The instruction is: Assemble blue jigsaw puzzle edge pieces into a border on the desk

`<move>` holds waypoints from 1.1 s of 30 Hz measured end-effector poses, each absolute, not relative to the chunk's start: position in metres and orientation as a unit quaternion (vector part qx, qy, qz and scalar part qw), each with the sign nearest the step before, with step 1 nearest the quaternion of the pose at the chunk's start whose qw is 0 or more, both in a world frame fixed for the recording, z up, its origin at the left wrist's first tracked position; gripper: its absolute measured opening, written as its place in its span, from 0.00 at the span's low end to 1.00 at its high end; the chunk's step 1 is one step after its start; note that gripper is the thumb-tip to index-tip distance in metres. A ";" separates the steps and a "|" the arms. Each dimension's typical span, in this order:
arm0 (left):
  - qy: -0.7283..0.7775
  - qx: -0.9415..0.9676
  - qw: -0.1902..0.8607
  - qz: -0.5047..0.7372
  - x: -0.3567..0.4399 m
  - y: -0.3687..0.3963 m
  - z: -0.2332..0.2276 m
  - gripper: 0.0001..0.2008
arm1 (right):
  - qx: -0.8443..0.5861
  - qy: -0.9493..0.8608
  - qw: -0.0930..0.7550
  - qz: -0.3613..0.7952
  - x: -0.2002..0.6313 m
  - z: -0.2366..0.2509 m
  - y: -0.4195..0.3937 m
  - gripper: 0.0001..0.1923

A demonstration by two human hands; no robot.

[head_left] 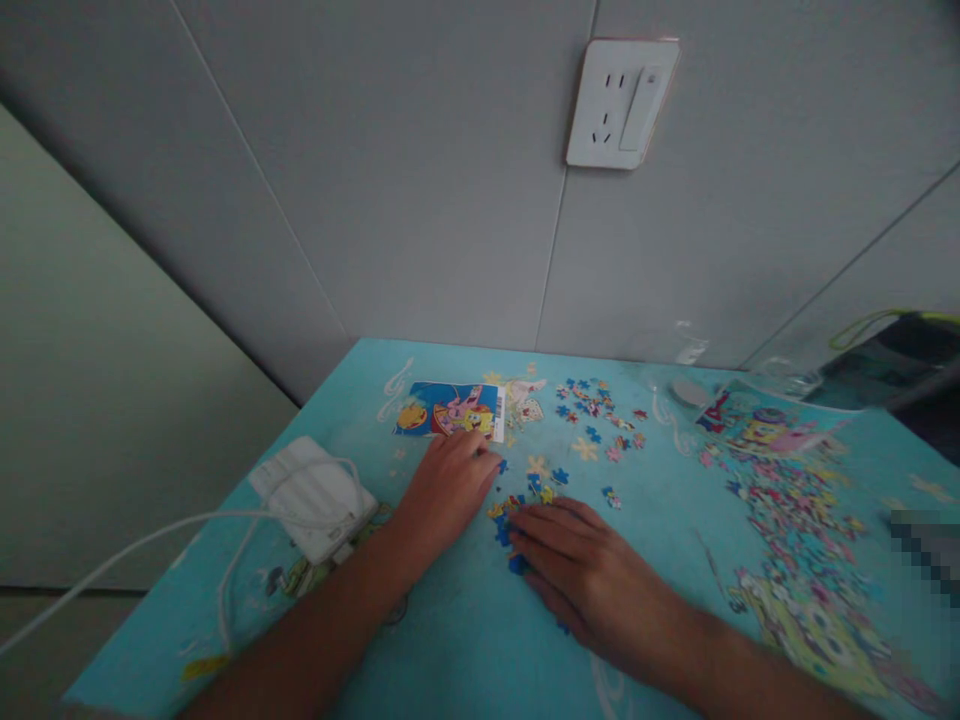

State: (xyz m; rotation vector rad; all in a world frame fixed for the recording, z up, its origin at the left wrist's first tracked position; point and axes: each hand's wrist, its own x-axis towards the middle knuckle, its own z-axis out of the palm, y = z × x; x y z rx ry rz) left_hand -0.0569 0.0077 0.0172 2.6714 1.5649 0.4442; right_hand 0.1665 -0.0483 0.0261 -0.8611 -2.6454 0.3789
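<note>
My left hand (pixel 457 475) rests at the lower edge of a small picture card (pixel 450 408) with a cartoon on a blue ground. Its fingers are slightly bent and partly hidden, with the thumb a little apart, and I see nothing held in it. Palm down, my right hand (pixel 577 560) lies with stretched fingers over a cluster of blue and yellow jigsaw pieces (pixel 501 527). Some of those pieces stay covered by the fingers. Just beyond it are a few loose blue jigsaw pieces (pixel 560 476).
Scattered jigsaw pieces (pixel 589 400) lie at the back, and a large pile of pieces (pixel 802 520) spreads at the right. Beside that pile is a cartoon sheet (pixel 772 418). A white power adapter (pixel 311 495) with a cable sits left. Behind the blue table rises a grey wall with a socket (pixel 622 103).
</note>
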 end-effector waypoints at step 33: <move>0.498 0.854 0.004 0.147 -0.055 0.003 0.022 0.06 | -0.258 -0.954 0.126 0.086 0.164 0.037 -0.037 0.15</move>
